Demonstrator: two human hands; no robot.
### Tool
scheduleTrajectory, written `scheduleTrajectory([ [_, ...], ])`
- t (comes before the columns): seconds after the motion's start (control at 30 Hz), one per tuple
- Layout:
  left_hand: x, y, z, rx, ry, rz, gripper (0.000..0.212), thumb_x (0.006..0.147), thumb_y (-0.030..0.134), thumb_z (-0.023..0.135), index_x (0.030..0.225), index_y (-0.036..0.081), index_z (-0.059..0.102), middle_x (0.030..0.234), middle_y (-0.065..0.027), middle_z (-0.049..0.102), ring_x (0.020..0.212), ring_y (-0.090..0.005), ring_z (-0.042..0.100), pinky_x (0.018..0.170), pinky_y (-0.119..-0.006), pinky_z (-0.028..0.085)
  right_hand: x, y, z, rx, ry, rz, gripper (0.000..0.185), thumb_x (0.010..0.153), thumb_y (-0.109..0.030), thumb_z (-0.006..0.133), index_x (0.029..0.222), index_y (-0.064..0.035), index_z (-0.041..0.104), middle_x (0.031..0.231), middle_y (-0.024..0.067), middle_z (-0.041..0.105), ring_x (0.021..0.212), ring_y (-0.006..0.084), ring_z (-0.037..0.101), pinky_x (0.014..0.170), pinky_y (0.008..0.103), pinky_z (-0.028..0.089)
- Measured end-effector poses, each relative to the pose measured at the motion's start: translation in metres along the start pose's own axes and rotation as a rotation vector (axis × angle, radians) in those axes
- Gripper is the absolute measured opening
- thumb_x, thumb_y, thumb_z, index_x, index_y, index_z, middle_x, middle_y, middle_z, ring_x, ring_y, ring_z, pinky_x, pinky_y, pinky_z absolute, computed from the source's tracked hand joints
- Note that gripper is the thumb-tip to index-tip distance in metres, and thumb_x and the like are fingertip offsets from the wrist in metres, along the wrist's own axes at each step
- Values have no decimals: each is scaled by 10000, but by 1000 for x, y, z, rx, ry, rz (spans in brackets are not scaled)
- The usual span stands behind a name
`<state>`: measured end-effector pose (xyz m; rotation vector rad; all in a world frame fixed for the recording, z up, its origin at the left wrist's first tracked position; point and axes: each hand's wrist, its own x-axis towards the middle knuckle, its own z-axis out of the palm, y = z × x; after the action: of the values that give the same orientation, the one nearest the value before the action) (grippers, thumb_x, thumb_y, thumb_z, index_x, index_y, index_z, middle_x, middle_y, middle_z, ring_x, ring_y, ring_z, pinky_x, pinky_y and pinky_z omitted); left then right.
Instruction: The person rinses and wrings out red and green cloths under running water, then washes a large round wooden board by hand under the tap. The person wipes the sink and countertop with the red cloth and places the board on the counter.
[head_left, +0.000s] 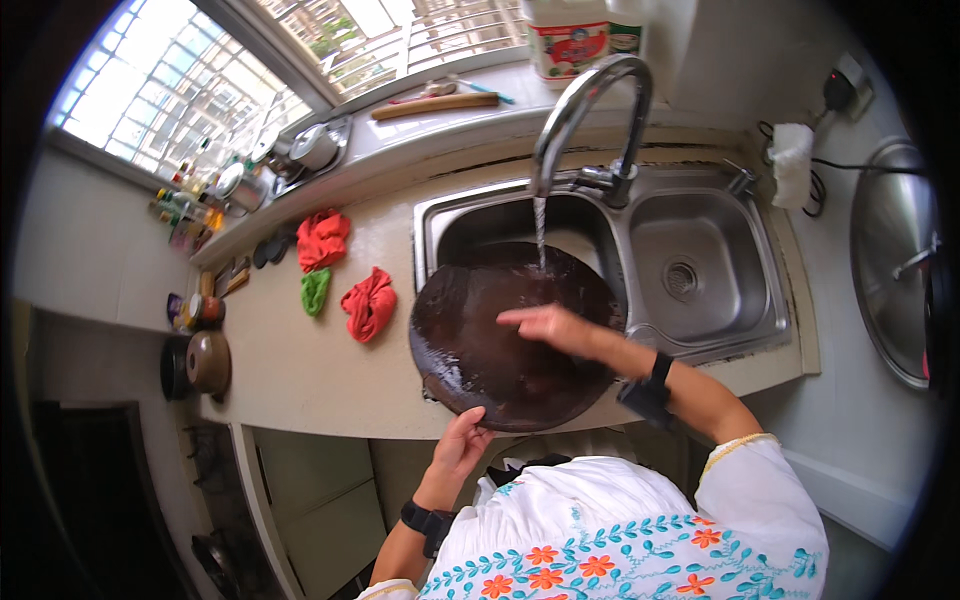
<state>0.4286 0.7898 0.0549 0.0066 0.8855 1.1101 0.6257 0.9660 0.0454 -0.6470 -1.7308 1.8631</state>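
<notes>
A large round dark board (480, 322), probably a wooden chopping board, lies over the left sink basin (442, 225) and the counter's front edge. Water (540, 232) from the curved chrome faucet (592, 75) falls onto its far part, and its surface glistens wet. My left hand (465, 442) grips the near rim, thumb on top and fingers underneath. Over the middle of the board is my right hand (551, 328), blurred, with one finger stretched out to the left and nothing seen in it. Whether that hand touches the wood I cannot tell.
The right sink basin (697, 262) adjoins. Left on the counter lie two red cloths (322, 236) (369, 304) and a green cloth (315, 291). A rolling pin (435, 106) and large jug (566, 45) are on the sill. A metal lid (892, 262) hangs at right.
</notes>
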Motion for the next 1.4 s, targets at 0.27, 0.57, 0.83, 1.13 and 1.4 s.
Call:
scheduleTrajectory([
  [0.27, 1, 5, 6, 58, 147, -20, 196, 812, 95, 524, 985, 5, 534, 985, -101, 600, 876, -198, 585, 820, -331, 462, -76, 26, -1, -1049, -17, -150, 552, 876, -368, 386, 1304, -32, 294, 1349, 151, 300, 1266, 267, 258, 1045, 404, 161],
  [0.57, 4, 1, 4, 68, 99, -14, 206, 800, 81, 519, 984, -9, 532, 986, -99, 600, 902, -199, 575, 831, -336, 456, 3, 49, -103, -596, 336, 94, 448, 866, -285, 419, 1184, 31, 436, 1204, 231, 445, 1127, 332, 423, 955, 340, 322],
  [0.83, 3, -2, 1, 36, 110, -17, 217, 811, 70, 514, 1016, 0, 499, 1022, -106, 579, 936, -213, 554, 900, -362, 413, 95, 20, -75, 714, 429, 436, 227, 762, 10, 387, 909, 41, 558, 830, 130, 582, 739, 204, 582, 663, 269, 513],
  [1.13, 4, -3, 4, 47, 127, -8, 208, 805, 70, 518, 1000, -2, 529, 982, -88, 602, 882, -177, 578, 819, -305, 458, -21, 3, 35, -777, -140, -205, 423, 853, -309, 461, 1251, -172, 430, 1298, 93, 395, 1251, 243, 299, 1015, 490, 162],
  [1.4, 6, -4, -6, 54, 91, -23, 202, 798, 74, 523, 987, 2, 538, 977, -95, 610, 888, -180, 583, 833, -326, 455, -13, 47, -70, -1239, 71, 5, 422, 843, -292, 446, 1207, -78, 442, 1241, 138, 427, 1140, 299, 393, 951, 479, 275],
])
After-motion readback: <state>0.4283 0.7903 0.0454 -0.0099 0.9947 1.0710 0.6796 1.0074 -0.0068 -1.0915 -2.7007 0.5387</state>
